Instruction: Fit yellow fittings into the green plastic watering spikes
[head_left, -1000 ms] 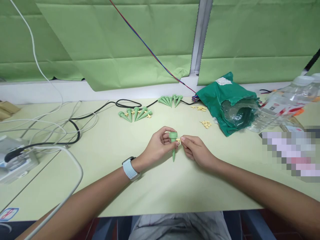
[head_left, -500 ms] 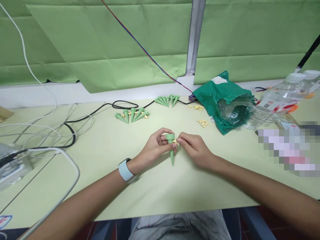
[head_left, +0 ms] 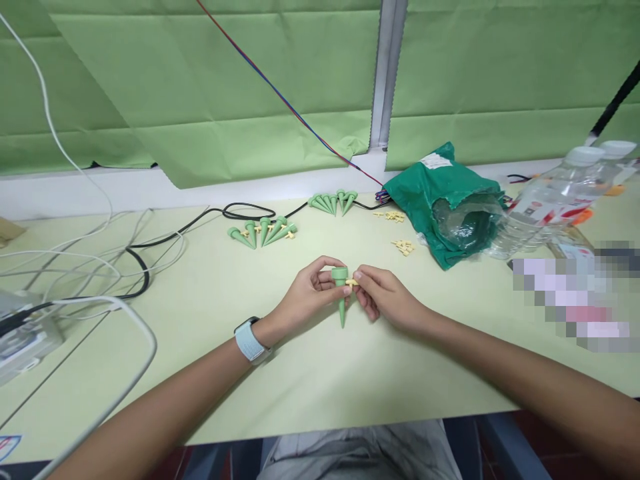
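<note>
My left hand [head_left: 315, 293] grips a green spike [head_left: 341, 275] upright, its wide cap at the top and its tip pointing down. A small yellow piece [head_left: 352, 283] sits against the right side of the spike, just under the cap. Thumb and index finger of my right hand [head_left: 383, 293] pinch the outer end of that yellow piece. Several green spikes with yellow pieces [head_left: 264, 230] lie at the back left, and more green spikes [head_left: 333, 202] lie at the back centre. Two small piles of yellow pieces, one nearer [head_left: 403, 247] and one farther [head_left: 394, 217], lie right of them.
A torn green bag [head_left: 443, 193] and clear plastic bottles [head_left: 555, 193] stand at the back right. Black and white cables [head_left: 145, 273] tangle on the left, beside a pale box [head_left: 30, 340]. A blurred item [head_left: 575, 300] lies at the right. The table's front edge is near my lap.
The lower fingers of my right hand have uncurled downward, and more of the yellow piece shows between my hands. My left hand keeps its hold on the spike. The view has shifted slightly.
</note>
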Action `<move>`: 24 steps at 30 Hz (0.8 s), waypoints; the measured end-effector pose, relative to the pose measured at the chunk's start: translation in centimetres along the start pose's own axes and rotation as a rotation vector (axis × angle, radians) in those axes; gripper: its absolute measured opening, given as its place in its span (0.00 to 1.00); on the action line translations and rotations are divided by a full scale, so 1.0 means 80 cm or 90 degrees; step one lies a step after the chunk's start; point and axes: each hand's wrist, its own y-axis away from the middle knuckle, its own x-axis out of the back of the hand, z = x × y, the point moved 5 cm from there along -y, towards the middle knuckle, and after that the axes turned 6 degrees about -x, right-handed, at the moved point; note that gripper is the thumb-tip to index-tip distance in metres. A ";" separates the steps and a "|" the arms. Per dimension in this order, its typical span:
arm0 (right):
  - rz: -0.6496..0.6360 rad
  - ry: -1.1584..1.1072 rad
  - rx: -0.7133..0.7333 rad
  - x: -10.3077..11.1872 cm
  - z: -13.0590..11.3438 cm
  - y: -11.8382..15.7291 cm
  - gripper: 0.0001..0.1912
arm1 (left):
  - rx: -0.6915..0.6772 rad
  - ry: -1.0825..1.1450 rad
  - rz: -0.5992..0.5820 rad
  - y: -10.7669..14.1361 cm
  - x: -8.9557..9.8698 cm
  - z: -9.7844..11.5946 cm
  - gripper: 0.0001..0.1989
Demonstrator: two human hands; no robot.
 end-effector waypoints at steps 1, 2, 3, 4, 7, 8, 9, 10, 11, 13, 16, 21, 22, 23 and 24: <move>0.007 -0.005 0.005 0.003 0.000 -0.001 0.18 | 0.002 0.019 -0.003 0.000 -0.001 -0.001 0.19; 0.006 -0.018 -0.002 0.005 0.000 -0.003 0.17 | 0.005 0.040 -0.006 0.000 -0.002 -0.002 0.19; 0.004 -0.036 -0.015 0.009 0.001 -0.006 0.17 | 0.009 0.063 -0.008 0.000 -0.003 -0.003 0.20; 0.002 -0.052 -0.030 0.012 0.002 -0.008 0.16 | 0.013 0.088 -0.012 0.000 -0.005 -0.004 0.20; 0.002 -0.078 -0.048 0.022 0.002 -0.014 0.16 | 0.022 0.147 -0.019 0.000 -0.008 -0.005 0.19; 0.001 -0.078 -0.046 0.024 0.001 -0.014 0.15 | 0.021 0.154 -0.019 0.000 -0.008 -0.005 0.19; -0.002 -0.075 -0.044 0.024 0.000 -0.014 0.15 | 0.019 0.154 -0.020 -0.001 -0.008 -0.006 0.18; -0.007 -0.073 -0.042 0.024 -0.001 -0.014 0.15 | 0.017 0.147 -0.019 -0.001 -0.007 -0.006 0.18; -0.014 -0.072 -0.042 0.023 -0.001 -0.013 0.15 | 0.015 0.135 -0.014 -0.002 -0.005 -0.007 0.18; -0.035 -0.077 -0.045 0.018 -0.002 -0.011 0.15 | 0.012 0.102 0.001 -0.003 -0.001 -0.008 0.18; -0.044 -0.081 -0.049 0.013 -0.002 -0.009 0.16 | 0.007 0.071 0.015 -0.005 0.002 -0.011 0.15; 0.031 -0.079 -0.012 0.020 -0.004 -0.012 0.17 | 0.018 0.100 -0.003 -0.006 0.001 -0.014 0.14; 0.043 -0.076 -0.008 0.022 -0.004 -0.013 0.18 | 0.022 0.110 0.003 -0.005 0.001 -0.014 0.14; 0.051 -0.072 -0.006 0.022 -0.004 -0.013 0.18 | 0.025 0.121 0.010 -0.005 0.001 -0.015 0.14; 0.055 -0.069 -0.002 0.021 -0.004 -0.012 0.19 | 0.028 0.132 0.017 -0.005 0.002 -0.015 0.13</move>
